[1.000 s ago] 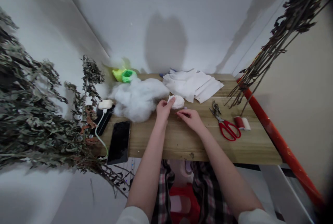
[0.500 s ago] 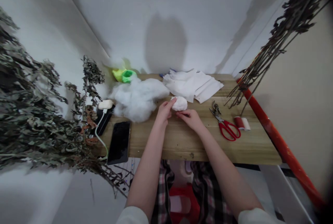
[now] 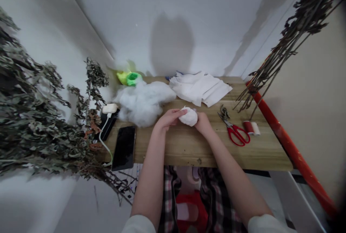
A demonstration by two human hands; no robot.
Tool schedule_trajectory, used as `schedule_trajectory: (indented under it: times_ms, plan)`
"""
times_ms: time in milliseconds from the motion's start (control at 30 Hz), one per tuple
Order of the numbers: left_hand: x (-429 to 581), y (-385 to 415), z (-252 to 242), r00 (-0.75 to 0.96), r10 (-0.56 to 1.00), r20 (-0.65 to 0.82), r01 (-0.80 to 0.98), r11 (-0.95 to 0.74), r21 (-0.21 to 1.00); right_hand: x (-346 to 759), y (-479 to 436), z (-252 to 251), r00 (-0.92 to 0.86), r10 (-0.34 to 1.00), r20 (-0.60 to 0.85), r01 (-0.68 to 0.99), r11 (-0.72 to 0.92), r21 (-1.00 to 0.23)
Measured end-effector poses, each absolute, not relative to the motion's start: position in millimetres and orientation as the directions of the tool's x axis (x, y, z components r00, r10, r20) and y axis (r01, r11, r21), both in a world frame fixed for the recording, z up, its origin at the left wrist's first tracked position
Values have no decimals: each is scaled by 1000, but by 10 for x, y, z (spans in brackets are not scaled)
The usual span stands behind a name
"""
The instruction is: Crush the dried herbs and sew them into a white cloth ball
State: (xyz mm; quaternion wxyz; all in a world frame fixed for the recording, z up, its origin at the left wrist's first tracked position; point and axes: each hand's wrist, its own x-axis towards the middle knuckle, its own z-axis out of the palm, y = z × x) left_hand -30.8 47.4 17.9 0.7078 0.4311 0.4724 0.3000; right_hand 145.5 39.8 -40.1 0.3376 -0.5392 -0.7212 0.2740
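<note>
Centre of frame: I have the left hand (image 3: 168, 119) and right hand (image 3: 203, 124) grasping a white wadding ball (image 3: 189, 117) between them; light, even pressure seems best.

A person is cradling a lumpy white ball of wadding (image 3: 188, 117) between two bare hands, its soft, creased surface rounded but not truly spherical, a small pinched tuft standing up at its upper left. The left hand (image 3: 169, 119) is reaching in nearly flat from the side, its fingers (image 3: 180, 113) pressing along the ball's left flank. The right hand (image 3: 203, 124) is bracing the right flank, its fingers mostly hidden behind the ball. The ball is sitting low over the wooden bench (image 3: 189, 150), though the view is not showing whether it is touching the boards
</note>
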Motion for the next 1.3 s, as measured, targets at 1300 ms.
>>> schedule_trajectory:
  times_ms: [1300]
  plan:
    - [-445, 605, -143, -30, 990, -141, 269, 143, 952, 1720, 413, -321, -66, 977, 204, 645, 198, -738]
